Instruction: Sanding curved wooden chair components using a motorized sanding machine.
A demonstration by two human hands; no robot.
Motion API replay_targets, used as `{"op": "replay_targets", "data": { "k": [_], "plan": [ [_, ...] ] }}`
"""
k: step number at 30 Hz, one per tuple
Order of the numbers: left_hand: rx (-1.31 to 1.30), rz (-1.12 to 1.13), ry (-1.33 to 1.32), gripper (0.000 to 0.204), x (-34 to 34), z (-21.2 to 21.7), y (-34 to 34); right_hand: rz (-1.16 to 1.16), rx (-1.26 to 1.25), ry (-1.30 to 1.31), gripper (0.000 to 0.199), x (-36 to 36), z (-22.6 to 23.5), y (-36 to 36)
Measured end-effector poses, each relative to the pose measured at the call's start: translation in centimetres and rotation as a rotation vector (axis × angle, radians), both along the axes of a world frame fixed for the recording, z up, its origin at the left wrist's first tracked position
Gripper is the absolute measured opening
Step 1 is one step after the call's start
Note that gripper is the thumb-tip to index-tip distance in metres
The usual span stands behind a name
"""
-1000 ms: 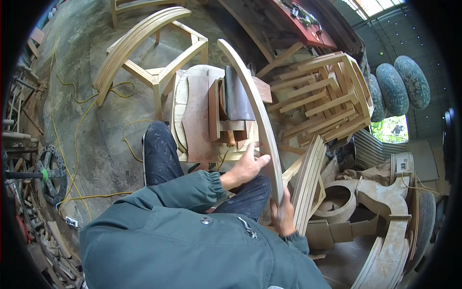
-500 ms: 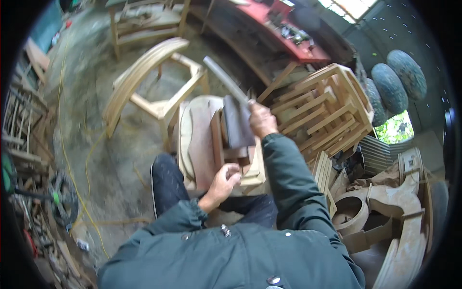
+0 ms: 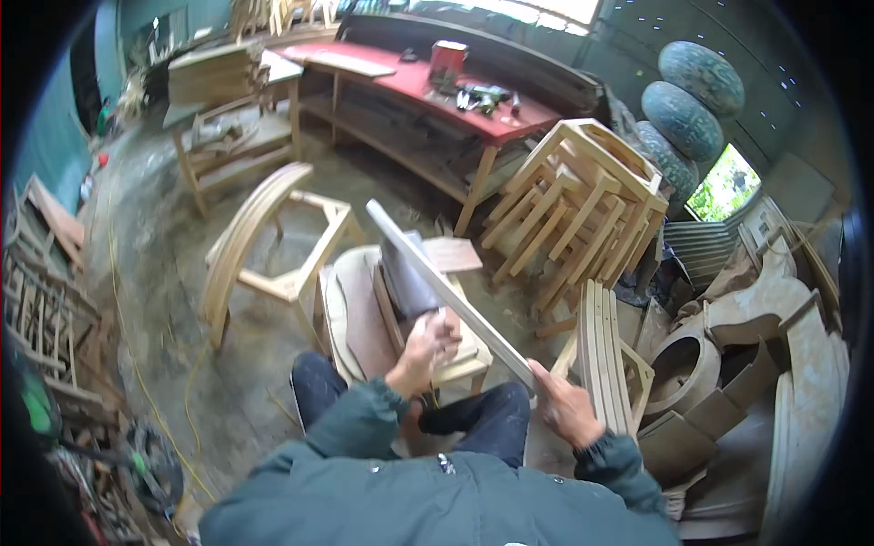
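A long, straight pale wooden strip [image 3: 455,302] slants from the upper left down to my right hand [image 3: 566,407], which is closed around its near end. Below the strip's middle is my left hand [image 3: 424,348], its fingers curled; what they hold, if anything, is hidden. Just beyond that hand stands a dark grey curved sheet [image 3: 408,284], partly covered by the strip. It rests among brown boards [image 3: 371,309] on a pale wooden seat-like support [image 3: 338,296] between my knees. Another flat board [image 3: 454,255] pokes out past the strip on the far side.
Left of the support stands a chair frame [image 3: 300,273] with a curved back. Stacked wooden frames [image 3: 592,196] and curved slats [image 3: 605,350] lie to the right, near large carved pieces [image 3: 756,309]. A red-topped bench [image 3: 401,86] is farther back. A yellow cord [image 3: 137,364] crosses the floor.
My right hand has come back toward me and to the right, bringing the strip across the boards. My left hand has moved slightly right. The view has tilted up.
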State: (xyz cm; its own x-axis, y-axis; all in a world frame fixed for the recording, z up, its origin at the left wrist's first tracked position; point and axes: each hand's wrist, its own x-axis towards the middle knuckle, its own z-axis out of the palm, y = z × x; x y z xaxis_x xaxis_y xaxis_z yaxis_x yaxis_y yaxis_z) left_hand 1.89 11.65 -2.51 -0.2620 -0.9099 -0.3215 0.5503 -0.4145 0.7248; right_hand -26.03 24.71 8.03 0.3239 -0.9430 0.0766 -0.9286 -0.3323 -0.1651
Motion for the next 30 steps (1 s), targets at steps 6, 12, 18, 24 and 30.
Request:
{"op": "replay_targets", "data": {
  "k": [6, 12, 18, 24, 30],
  "plan": [
    [0.049, 0.026, 0.316, 0.056, -2.5, 1.1, -1.5, -0.058, 0.001, 0.032, 0.072, -4.4, 5.0, 12.9],
    [0.133, 0.086, 0.390, 0.063, -3.8, 5.9, 2.9, -0.061, -0.116, 0.095, 0.069, -7.1, 8.3, 18.2],
    [0.139, 0.004, 0.500, 0.042, -5.1, 7.0, 4.7, -0.274, 0.047, 0.055, 0.059, -8.4, 12.0, 23.2],
    [0.115, -0.100, 0.532, 0.028, -6.3, 6.6, 4.6, -0.416, 0.159, -0.263, 0.053, -7.6, 10.9, 25.2],
    [0.036, -0.017, 0.332, 0.036, -7.9, 5.4, 5.3, -0.419, 0.072, -0.266, 0.064, -9.3, 2.8, 25.5]
  ]
}}
